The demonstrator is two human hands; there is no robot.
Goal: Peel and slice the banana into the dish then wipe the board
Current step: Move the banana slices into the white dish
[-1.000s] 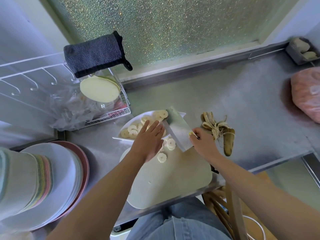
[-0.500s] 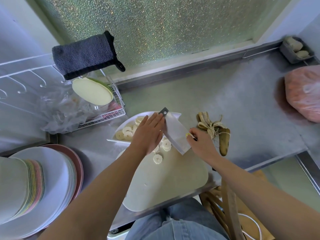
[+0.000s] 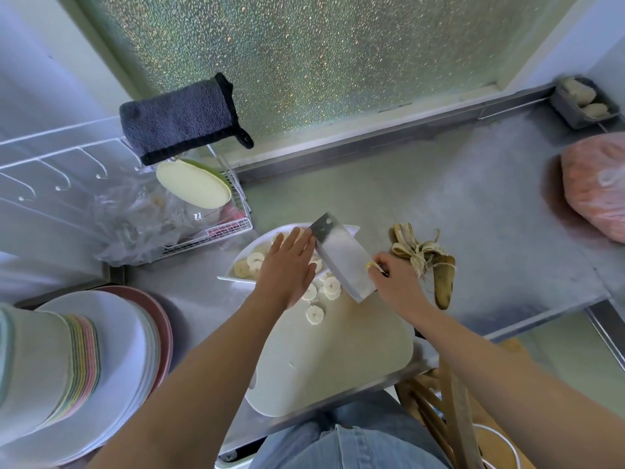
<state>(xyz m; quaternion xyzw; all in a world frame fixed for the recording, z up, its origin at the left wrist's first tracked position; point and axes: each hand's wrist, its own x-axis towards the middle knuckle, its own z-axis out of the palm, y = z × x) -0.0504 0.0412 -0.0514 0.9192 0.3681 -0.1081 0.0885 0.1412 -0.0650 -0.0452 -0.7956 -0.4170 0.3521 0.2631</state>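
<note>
A cream cutting board (image 3: 324, 360) lies at the counter's front edge with several banana slices (image 3: 326, 288) at its far end. Just beyond it sits a white dish (image 3: 257, 243) holding more slices. My right hand (image 3: 394, 282) grips the handle of a wide cleaver (image 3: 341, 257), blade flat and tilted, its tip over the dish. My left hand (image 3: 287, 269) is flat with fingers extended beside the blade, over the edge of the dish and the board's slices. The empty banana peel (image 3: 429, 258) lies on the counter to the right.
A dark grey cloth (image 3: 179, 118) hangs on a white wire rack (image 3: 209, 228) at the left, above a pale green lid. Stacked plates (image 3: 84, 367) fill the lower left. A pink bag (image 3: 598, 187) lies far right. A wooden chair (image 3: 449, 401) stands below the counter edge.
The cleaver has tilted up from the board toward the dish and my left hand has stayed beside the blade, pushing slices. The camera view shifted slightly.
</note>
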